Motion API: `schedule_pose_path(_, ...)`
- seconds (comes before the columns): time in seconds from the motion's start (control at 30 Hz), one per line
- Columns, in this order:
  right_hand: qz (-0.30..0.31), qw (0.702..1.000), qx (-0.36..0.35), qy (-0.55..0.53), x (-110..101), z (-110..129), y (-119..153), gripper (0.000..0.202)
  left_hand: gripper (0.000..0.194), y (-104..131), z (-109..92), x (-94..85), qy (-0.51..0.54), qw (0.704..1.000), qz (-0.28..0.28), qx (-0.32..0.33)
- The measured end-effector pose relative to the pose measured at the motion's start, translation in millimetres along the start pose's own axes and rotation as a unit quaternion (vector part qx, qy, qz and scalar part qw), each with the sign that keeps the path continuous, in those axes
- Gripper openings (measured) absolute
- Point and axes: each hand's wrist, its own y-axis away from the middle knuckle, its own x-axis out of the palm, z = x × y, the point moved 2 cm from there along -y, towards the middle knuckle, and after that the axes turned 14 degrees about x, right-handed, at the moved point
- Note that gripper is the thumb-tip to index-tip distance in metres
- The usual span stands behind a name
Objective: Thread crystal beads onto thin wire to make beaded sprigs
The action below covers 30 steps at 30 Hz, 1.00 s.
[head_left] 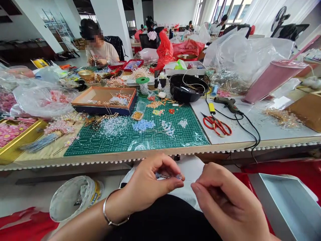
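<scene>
My left hand (155, 182), with a silver bangle at the wrist, pinches a small beaded piece (164, 175) with pale blue bits between thumb and fingers. Just to its right, my right hand (225, 197) is closed, thumb against forefinger; whatever it grips is too small to make out. Both hands are over my lap, in front of the table edge, and do not touch each other. On the green cutting mat (117, 145) lie blue petals (143, 125), clear beads (114, 126), pale flower pieces (168, 128) and a little box of gold beads (137, 115).
Red-handled scissors (217, 126) and a glue gun (227, 103) lie at the right, near a pink cup (273, 80). Behind the mat are an orange-rimmed box (104, 108) and a black bowl (189, 88). A bucket (72, 199) stands below; a person (101, 50) sits across.
</scene>
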Motion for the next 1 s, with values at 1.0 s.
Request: schedule_pose_path(1.0,0.090,0.990,-0.030,0.109,6.0,-3.8,8.2,0.024,0.008,3.8,-6.8,-4.0,-0.113,0.989,0.051,0.084)
